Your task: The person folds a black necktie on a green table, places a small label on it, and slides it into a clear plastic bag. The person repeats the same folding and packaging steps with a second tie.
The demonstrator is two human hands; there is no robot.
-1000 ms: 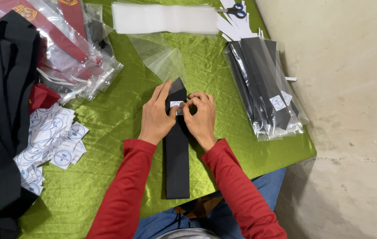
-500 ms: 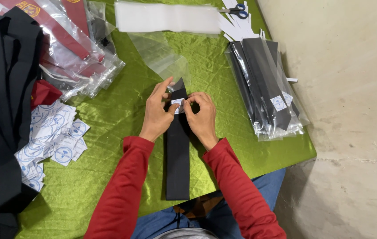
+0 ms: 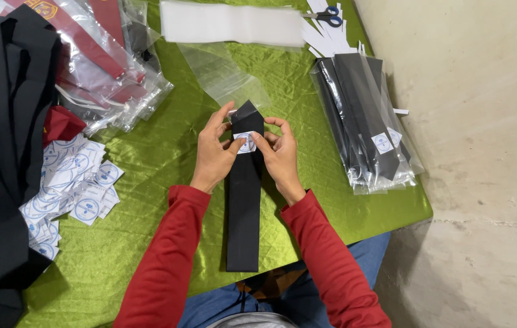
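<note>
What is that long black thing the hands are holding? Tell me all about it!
It is a black tie, long and flat, of smooth dark cloth, with a pointed tip at the far end. It lies straight on the green cloth, its near end at the table edge. A small white round-printed label sits near the tip. The left hand and right hand pinch it at the label.

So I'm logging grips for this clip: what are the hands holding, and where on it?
Both hands, left hand and right hand, hold the black tie near its pointed end, thumbs pressing on the round white label there.
</note>
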